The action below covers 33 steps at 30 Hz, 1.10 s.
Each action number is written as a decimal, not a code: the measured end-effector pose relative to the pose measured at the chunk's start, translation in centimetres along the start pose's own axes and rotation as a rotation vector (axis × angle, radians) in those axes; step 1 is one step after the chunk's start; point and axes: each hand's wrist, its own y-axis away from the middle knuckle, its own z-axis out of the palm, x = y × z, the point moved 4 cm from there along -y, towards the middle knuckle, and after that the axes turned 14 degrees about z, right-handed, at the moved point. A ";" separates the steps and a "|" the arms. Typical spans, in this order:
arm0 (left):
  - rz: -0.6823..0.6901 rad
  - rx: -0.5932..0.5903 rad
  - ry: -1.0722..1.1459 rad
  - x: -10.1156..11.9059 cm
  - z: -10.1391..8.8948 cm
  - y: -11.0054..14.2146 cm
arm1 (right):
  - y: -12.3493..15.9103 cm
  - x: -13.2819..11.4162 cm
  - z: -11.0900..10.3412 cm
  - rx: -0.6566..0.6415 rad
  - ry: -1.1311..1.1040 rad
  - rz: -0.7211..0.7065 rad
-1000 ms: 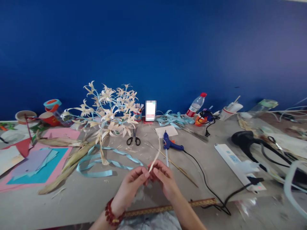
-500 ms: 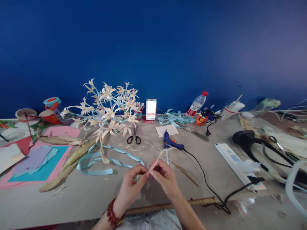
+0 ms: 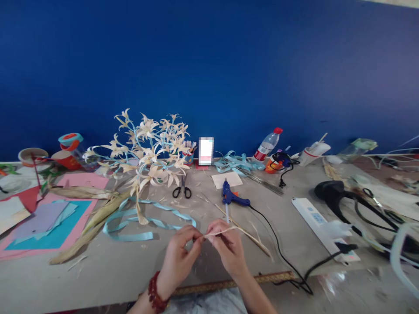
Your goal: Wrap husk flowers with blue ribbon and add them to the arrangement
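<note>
Close together over the front of the table, my left hand and my right hand pinch a thin pale strip of dried husk. The left thumb and index finger grip one end. Beside them, the right fingertips hold the strip, and its loose length trails to the right across that hand. Beyond the right hand lies a blue hot glue gun on its side. A coiled light-blue ribbon rests left of my left hand. Black-handled scissors lie farther back.
A spray of cream husk flowers stands at the back left, near dried husks and coloured paper. A white power strip is to the right, its cords crossing the table. Behind stand a phone and a bottle.
The strip's free length, which rose up and to the right, now swings lower and points right. My right hand has turned slightly; both hands stay together.
</note>
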 end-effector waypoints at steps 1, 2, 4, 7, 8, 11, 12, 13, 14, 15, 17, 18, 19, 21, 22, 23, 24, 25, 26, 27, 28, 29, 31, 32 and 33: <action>-0.008 0.004 0.005 0.0 -0.1 0.0 | 0.0 0.3 0.0 0.011 -0.056 0.025; -0.014 0.008 0.006 0.0 -0.1 -0.1 | 0.0 0.7 0.0 0.013 -0.120 0.067; -0.020 0.008 0.010 0.2 -0.1 -0.1 | -0.1 1.6 0.2 -0.022 -0.242 0.173; -0.026 -0.013 0.055 0.5 0.1 0.0 | -0.2 2.3 0.7 -0.134 -0.281 0.288; -0.034 -0.023 0.078 0.5 0.2 0.0 | -0.3 2.4 0.7 -0.142 -0.278 0.298; -0.111 -0.042 0.242 -0.1 0.5 0.3 | -0.6 2.5 0.0 -0.038 -0.360 0.341; -0.159 -0.036 0.336 -0.4 0.6 0.5 | -0.7 2.6 -0.2 -0.014 -0.400 0.375; -0.213 -0.023 0.433 -0.8 0.7 0.7 | -0.7 2.7 -0.4 -0.018 -0.424 0.414; -0.264 -0.002 0.519 -1.1 0.7 0.8 | -0.8 2.8 -0.5 -0.040 -0.425 0.446; -0.305 0.023 0.580 -1.4 0.7 1.0 | -0.9 2.8 -0.5 -0.072 -0.406 0.460; -0.341 0.058 0.624 -1.6 0.7 1.1 | -1.0 2.6 -0.7 -0.123 -0.334 0.435; -0.344 0.063 0.625 -1.6 0.6 1.1 | -1.0 2.5 -0.7 -0.140 -0.291 0.413; -0.344 0.063 0.621 -1.5 0.6 1.0 | -0.9 2.3 -0.7 -0.152 -0.250 0.393; -0.339 0.046 0.600 -1.4 0.7 1.0 | -0.8 2.1 -0.6 -0.159 -0.199 0.371; -0.330 0.033 0.575 -1.3 0.7 1.0 | -0.7 2.1 -0.5 -0.150 -0.203 0.369; -0.313 0.020 0.537 -1.3 0.7 1.0 | -0.6 2.1 -0.4 -0.134 -0.229 0.373; -0.292 0.007 0.488 -1.2 0.6 1.0 | -0.4 2.3 -0.3 -0.113 -0.269 0.386; -0.271 -0.006 0.432 -1.1 0.5 1.0 | -0.3 2.5 -0.1 -0.093 -0.320 0.410; -0.254 -0.017 0.374 -1.1 0.5 1.0 | -0.2 2.8 0.1 -0.075 -0.373 0.442; -0.242 -0.024 0.321 -1.0 0.4 1.0 | 0.0 3.1 0.4 -0.058 -0.420 0.478; -0.238 -0.025 0.281 -1.0 0.3 1.1 | 0.2 3.4 0.7 -0.040 -0.461 0.511; -0.238 -0.026 0.261 -1.0 0.2 1.1 | 0.3 3.6 0.9 -0.026 -0.494 0.540; -0.248 -0.014 0.290 -1.2 0.1 1.2 | 0.4 3.8 1.2 -0.026 -0.528 0.578; -0.259 -0.006 0.335 -1.3 0.0 1.3 | 0.3 3.8 1.1 -0.040 -0.522 0.581; -0.275 0.009 0.390 -1.5 0.0 1.5 | 0.2 3.7 0.7 -0.058 -0.485 0.565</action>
